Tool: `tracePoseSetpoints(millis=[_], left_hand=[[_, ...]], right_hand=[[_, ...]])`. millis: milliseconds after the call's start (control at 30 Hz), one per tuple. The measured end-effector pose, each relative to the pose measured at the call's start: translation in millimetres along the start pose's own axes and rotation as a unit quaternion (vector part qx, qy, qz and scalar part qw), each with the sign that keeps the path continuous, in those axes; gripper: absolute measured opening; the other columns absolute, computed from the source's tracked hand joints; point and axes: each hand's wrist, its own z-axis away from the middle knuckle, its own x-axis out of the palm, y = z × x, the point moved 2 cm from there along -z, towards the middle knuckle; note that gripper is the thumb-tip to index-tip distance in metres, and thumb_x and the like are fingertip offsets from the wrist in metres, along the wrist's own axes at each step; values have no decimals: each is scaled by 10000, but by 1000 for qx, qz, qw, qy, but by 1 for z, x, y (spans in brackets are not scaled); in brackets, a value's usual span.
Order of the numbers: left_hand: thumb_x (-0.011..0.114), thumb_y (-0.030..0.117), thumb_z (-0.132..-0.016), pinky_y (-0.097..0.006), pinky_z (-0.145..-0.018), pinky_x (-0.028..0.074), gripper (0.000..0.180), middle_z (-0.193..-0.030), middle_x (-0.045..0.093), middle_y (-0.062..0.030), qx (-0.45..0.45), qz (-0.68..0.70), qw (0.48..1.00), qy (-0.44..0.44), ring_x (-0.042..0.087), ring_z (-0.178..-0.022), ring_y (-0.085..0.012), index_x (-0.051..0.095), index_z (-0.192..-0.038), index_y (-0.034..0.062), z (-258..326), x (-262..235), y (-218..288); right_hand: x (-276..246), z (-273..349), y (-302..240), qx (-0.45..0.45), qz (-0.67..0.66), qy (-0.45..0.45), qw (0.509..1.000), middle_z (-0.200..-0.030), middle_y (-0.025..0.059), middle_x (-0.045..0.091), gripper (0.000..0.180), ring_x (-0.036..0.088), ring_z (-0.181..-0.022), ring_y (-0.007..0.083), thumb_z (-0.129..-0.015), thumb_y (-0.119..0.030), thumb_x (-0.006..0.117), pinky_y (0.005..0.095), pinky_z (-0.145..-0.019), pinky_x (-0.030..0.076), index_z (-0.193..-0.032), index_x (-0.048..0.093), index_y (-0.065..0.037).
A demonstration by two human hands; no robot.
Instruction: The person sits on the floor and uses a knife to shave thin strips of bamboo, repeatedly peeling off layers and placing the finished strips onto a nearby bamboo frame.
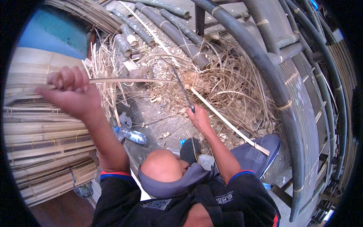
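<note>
Gripping a thin, smooth, tan bamboo strip (pixel 128 80) in curled fingers, the left hand (pixel 72 90) holds it across to a long, narrow, dark-bladed knife (pixel 180 85), its handle clasped in the closed fingers of the right hand (pixel 199 118). The strip runs above the grey, chip-littered floor (pixel 157 142), near curly, fibrous shavings (pixel 242 90). Pale lettering marks the black cloth shirt (pixel 170 213).

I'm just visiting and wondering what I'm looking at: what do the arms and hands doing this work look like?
They are a person's, not a machine's. The left hand and right hand have no gloves that I can see, and the forearms are bare as well. Above them are short black sleeves with red and blue trim at the edges.
</note>
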Motion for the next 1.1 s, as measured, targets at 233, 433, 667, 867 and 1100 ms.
tracePoseSetpoints(millis=[233,433,667,867,1100], left_hand=[[415,720,-938,-245,-371,162,604,-551,279,33,49,-76,996,17,224,-435,-84,340,-705,168,-5,9,3],[456,715,-924,-250,-379,157,611,-557,268,40,59,-82,994,29,219,-437,-84,316,-677,174,-17,4,-17],[414,704,-946,-281,-396,180,633,-539,262,39,31,-98,994,42,219,-444,-100,312,-624,169,-18,-1,-12],[409,638,-994,-271,-379,196,556,-552,296,36,-5,-21,997,80,244,-431,-103,372,-709,162,-20,6,-12],[479,546,-1009,-285,-558,470,497,-642,477,-21,51,-74,991,95,486,-536,-146,512,-866,71,-38,-4,23]], right_hand=[[-4,-3,-44,-116,-25,-1,993,-721,208,672,329,673,-650,321,-926,-320,615,440,-623,520,-999,660,-2],[6,-55,70,10,34,6,999,-719,256,638,354,656,-710,414,-895,-330,594,500,-665,486,-912,653,19],[14,-52,105,89,53,-23,994,-891,303,669,374,661,-852,458,-894,-335,626,530,-759,508,-954,659,33],[10,-34,117,27,96,9,995,-820,269,672,414,670,-839,449,-910,-364,585,498,-743,512,-971,644,42],[-19,6,4,-32,15,-15,999,-670,174,631,387,620,-625,294,-911,-349,595,427,-636,485,-930,632,35]])
